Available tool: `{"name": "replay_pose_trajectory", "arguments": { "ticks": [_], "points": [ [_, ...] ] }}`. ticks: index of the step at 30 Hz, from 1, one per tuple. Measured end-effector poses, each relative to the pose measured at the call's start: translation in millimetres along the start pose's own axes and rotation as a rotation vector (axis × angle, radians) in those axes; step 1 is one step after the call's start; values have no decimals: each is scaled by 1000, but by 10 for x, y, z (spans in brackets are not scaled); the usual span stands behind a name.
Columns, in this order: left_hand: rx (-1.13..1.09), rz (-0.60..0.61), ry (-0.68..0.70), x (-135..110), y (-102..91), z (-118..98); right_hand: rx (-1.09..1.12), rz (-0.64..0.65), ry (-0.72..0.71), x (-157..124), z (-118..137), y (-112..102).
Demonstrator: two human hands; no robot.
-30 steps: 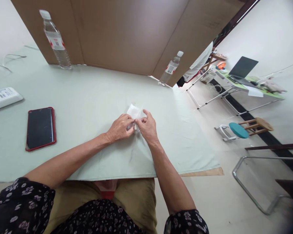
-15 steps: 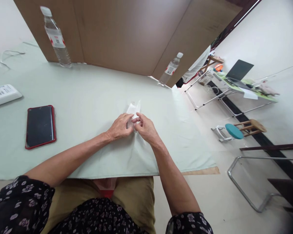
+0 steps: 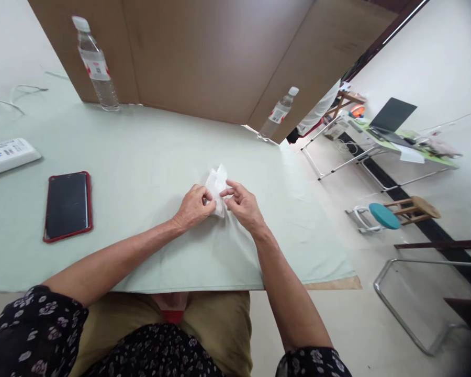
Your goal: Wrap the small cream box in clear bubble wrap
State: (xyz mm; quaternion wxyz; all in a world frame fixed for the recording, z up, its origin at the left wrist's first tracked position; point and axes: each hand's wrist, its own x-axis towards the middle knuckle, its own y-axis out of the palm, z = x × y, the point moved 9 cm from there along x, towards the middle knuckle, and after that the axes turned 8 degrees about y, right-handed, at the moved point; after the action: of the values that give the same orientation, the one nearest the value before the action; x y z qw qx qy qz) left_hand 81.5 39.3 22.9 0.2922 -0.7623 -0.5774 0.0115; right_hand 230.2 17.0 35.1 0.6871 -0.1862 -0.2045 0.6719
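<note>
Between left hand [image 3: 194,209] and right hand [image 3: 244,210], a crumpled white sheet [image 3: 219,180]

It stands partly upright over the worktop [image 3: 149,152], just in front of the person, its free end pointing away from the body. Film or tissue, I cannot tell; it looks thin and slightly see-through.

The left grip is closed, thumb and forefinger pinched together on the sheet's left edge. The right grip is looser: its fingers fan apart at the opposite edge with the thumb below, and I cannot tell whether they have hold of it or only touch it.

To handle this well, let the left pinch anchor the sheet while the right fingertips do the fine work. Both wrists hang low over the cloth [image 3: 298,209], which should help steadiness. Something so thin probably creases, clings or tears if tugged, so a light sideways rub with 1 finger and the thumb should serve better than a pull. The cloth puckers just below the sheet, so take care to catch only the sheet. The phone [image 3: 68,207] and both bottles [image 3: 98,70] [image 3: 277,115] lie well apart from the hands, leaving elbow room.
</note>
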Motion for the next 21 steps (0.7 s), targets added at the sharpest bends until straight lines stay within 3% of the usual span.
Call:
{"name": "replay_pose_trajectory", "arguments": {
  "ticks": [2, 7, 9, 11, 13, 15, 21],
  "points": [
    [16, -7, 18, -2, 13, 6, 6, -87, -3, 39, -75, -64],
    [125, 25, 89, -13, 60, -1, -89, -77, -106, 133, -54, -6],
    [171, 43, 113, -15, 83, 4, -13, -170, -12, 175, -160, -144],
    [181, 35, 125, -15, 87, 12, 117, -225, 187, 209, -379, -255],
    [172, 18, 131, -15, 84, 18, 221, -199, 363, 242, -565, -253],
    [161, 8, 138, -17, 86, 16, 276, -144, 438, 306, -630, -188],
    [134, -5, 150, -29, 78, 4, 297, 13, 388, 630, -452, 99]
  ]
}}
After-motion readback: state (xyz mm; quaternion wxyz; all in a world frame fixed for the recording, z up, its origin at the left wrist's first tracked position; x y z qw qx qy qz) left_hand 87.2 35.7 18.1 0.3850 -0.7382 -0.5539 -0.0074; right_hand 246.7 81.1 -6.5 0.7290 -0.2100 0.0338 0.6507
